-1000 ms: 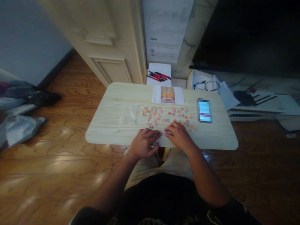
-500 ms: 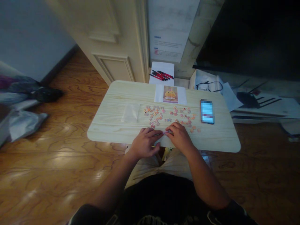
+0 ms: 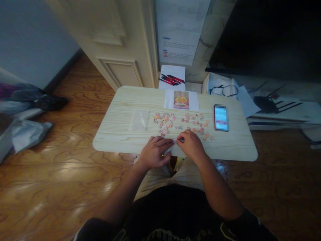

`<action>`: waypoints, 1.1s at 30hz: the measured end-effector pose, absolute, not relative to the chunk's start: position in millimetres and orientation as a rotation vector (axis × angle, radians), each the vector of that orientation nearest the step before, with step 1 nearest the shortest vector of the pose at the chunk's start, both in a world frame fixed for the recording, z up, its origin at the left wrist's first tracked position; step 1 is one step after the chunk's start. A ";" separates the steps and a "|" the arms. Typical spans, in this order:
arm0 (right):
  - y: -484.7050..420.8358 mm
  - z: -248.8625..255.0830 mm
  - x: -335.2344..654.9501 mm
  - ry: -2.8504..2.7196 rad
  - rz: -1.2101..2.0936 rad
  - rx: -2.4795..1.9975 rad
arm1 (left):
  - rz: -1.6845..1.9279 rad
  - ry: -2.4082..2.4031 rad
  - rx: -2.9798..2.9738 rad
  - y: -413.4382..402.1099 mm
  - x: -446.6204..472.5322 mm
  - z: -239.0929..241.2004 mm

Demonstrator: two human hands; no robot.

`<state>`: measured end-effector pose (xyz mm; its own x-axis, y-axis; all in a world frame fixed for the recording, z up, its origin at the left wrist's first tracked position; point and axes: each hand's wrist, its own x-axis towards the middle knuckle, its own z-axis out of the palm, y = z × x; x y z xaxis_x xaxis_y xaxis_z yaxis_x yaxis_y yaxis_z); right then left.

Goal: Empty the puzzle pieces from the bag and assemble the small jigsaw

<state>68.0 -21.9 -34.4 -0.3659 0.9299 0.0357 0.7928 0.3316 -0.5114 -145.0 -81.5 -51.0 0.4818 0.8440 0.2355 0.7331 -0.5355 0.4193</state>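
Left hand (image 3: 154, 152) and right hand (image 3: 192, 147), fingers curled, pinch small puzzle pieces (image 3: 176, 142) between meeting fingertips at the counter's (image 3: 117, 134) 6 o'clock edge, with the loose pieces (image 3: 180, 122) toward 12; joining likely needs tabs aligned flat and light pressure.

The person wears a black top (image 3: 175, 211) with short sleeves. The sleeve on the right (image 3: 250, 224) has thin pale lines near its edge. Both arms are bare from above the elbow down to the left hand (image 3: 154, 152) and the right hand (image 3: 192, 147). The legs are in light tan trousers or shorts (image 3: 180, 174); it is too dim to tell which.
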 end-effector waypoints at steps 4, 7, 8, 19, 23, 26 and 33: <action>-19.4 -30.2 78.4 -2.179 0.614 -1.501 | 0.618 1.348 2.464 -81.9 -145.5 -50.4; -15.7 -24.6 98.9 -2.089 0.610 -1.549 | 0.660 1.340 2.455 -82.2 -148.9 -48.9; -14.9 -23.0 105.9 -2.081 0.603 -1.560 | 0.685 1.339 2.448 -81.6 -150.4 -48.1; -21.3 -33.7 95.2 -2.283 0.535 -1.531 | 0.625 1.181 2.579 -51.8 -144.4 -47.6; -16.1 -34.9 96.0 -2.298 0.565 -1.494 | 0.602 1.264 2.576 -54.3 -142.0 -48.6; -14.7 -33.7 98.1 -2.326 0.600 -1.429 | 0.589 1.265 2.578 -56.0 -141.0 -47.8; -16.5 -32.7 93.9 -2.342 0.621 -1.413 | 0.573 1.268 2.571 -55.3 -140.3 -49.1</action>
